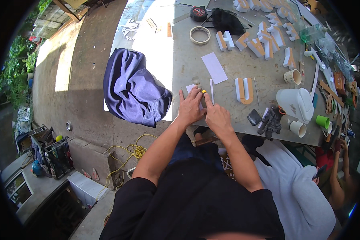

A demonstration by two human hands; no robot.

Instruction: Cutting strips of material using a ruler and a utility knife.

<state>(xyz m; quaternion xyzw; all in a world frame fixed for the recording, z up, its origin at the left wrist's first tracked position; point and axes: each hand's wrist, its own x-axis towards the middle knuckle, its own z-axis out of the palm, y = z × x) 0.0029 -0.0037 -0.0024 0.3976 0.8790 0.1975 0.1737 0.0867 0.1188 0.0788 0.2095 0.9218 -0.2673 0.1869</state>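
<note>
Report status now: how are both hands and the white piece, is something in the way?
Left hand resting on white piece. Right hand holding yellow tool. Thin white strip near tool; blue cloth left, clear of hands.

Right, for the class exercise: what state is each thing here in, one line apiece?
Left hand: palm down, fingers spread
Right hand: closed around yellow-ended tool, index finger extended
Yellow-ended tool: held, mostly hidden
U-shaped letter: lying flat
White sheet: flat
Tape roll: lying flat
Blue garment: crumpled
Black cloth: bunched up
Yellow cord: tangled
</note>
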